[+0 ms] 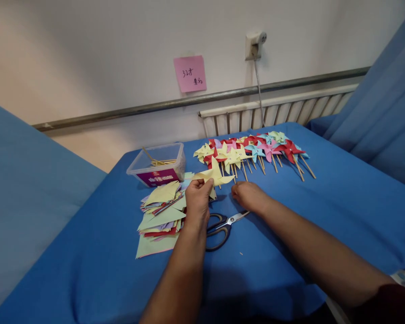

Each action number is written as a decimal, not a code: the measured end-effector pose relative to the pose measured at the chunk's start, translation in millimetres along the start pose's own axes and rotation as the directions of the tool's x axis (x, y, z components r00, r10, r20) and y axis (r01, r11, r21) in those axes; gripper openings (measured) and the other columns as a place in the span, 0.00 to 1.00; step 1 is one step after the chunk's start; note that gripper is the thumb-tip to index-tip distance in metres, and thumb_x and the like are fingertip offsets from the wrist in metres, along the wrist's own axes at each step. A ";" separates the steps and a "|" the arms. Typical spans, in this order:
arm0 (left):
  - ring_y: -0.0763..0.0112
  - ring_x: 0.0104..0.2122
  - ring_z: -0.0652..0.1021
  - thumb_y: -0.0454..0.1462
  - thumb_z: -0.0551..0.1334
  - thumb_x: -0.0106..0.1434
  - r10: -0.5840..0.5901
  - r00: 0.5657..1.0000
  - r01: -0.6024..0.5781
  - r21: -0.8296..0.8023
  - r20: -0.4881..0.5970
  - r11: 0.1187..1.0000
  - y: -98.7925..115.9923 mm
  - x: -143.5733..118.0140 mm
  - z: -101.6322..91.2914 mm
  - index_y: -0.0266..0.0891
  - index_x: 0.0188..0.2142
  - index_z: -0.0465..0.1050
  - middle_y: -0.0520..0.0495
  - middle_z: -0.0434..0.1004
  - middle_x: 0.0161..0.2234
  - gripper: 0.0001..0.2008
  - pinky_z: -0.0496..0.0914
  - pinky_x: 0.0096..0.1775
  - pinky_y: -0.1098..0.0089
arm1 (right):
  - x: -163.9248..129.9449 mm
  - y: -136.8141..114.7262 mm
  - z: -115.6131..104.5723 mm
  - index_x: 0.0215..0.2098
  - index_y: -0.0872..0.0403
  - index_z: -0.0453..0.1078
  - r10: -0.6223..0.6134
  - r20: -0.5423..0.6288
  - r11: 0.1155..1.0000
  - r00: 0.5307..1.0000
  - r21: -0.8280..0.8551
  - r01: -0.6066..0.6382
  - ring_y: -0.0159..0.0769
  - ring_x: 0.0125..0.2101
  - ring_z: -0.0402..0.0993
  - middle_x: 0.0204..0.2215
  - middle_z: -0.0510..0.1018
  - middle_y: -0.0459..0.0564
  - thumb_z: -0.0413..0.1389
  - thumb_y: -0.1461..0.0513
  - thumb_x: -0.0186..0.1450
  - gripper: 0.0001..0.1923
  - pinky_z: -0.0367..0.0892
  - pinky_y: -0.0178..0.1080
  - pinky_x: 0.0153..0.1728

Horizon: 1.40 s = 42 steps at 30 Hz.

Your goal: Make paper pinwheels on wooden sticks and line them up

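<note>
My left hand (198, 196) pinches a pale yellow paper pinwheel (214, 174) between thumb and fingers, its blades folded in and no stick visible on it. My right hand (249, 196) is closed low over the table to the right; whatever its fingertips may hold is hidden. Dark-handled scissors (228, 221) lie between my forearms, blades pointing right, just below my right hand. Left of my left hand sit piles of cut coloured paper (162, 211), green, yellow, red and purple. Finished pinwheels (253, 150) on sticks lie in a heap behind both hands.
A clear plastic box (180, 163) with thin wooden sticks (162, 162) stands at the back left. Blue cloth (97, 252) covers the table. Behind it are a metal rail (148, 108), a radiator (290, 108) and a socket with a plugged cord (255, 47). A pink note (190, 74) hangs on the wall.
</note>
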<state>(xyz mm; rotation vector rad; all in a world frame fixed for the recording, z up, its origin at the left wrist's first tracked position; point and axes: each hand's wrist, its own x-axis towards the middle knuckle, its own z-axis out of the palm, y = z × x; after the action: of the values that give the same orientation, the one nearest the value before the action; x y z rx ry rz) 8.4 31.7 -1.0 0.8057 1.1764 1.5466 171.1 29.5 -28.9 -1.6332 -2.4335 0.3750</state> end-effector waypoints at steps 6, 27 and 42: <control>0.74 0.21 0.73 0.40 0.73 0.39 -0.001 1.000 0.001 0.007 -0.005 1.000 0.7 -0.7 0.5 0.34 0.29 0.71 0.52 0.75 0.23 0.19 0.68 0.29 0.70 | -0.6 1.1 -2.5 0.35 0.54 0.74 0.058 0.003 0.998 0.998 0.009 -0.058 0.41 0.37 0.74 0.37 0.78 0.56 0.53 0.64 0.63 0.07 0.60 0.37 0.34; 0.75 0.22 0.71 0.41 0.70 0.43 0.094 0.996 -0.092 0.205 0.000 0.975 -7.1 -3.8 3.0 0.35 0.28 0.71 0.53 0.73 0.22 0.15 0.64 0.26 0.73 | -15.5 -25.0 -18.0 0.32 0.51 0.72 0.096 -0.660 0.820 0.745 0.477 0.317 0.34 0.30 0.71 0.28 0.75 0.47 0.56 0.61 0.63 0.04 0.65 0.36 0.32; 0.80 0.18 0.63 0.41 0.71 0.42 0.016 0.995 -0.039 0.233 0.101 0.972 -6.4 -15.2 9.9 0.36 0.24 0.67 0.58 0.64 0.18 0.16 0.57 0.23 0.75 | -10.2 -20.4 -10.9 0.29 0.51 0.71 0.143 -0.591 0.869 0.794 0.459 0.185 0.34 0.30 0.71 0.27 0.75 0.45 0.56 0.62 0.63 0.05 0.63 0.36 0.33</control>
<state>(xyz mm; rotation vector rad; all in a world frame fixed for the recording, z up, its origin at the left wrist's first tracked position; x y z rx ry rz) 23.7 20.3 -3.2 1.0469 1.2954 1.3890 160.2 13.8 -12.3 -1.2362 -1.6803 0.3586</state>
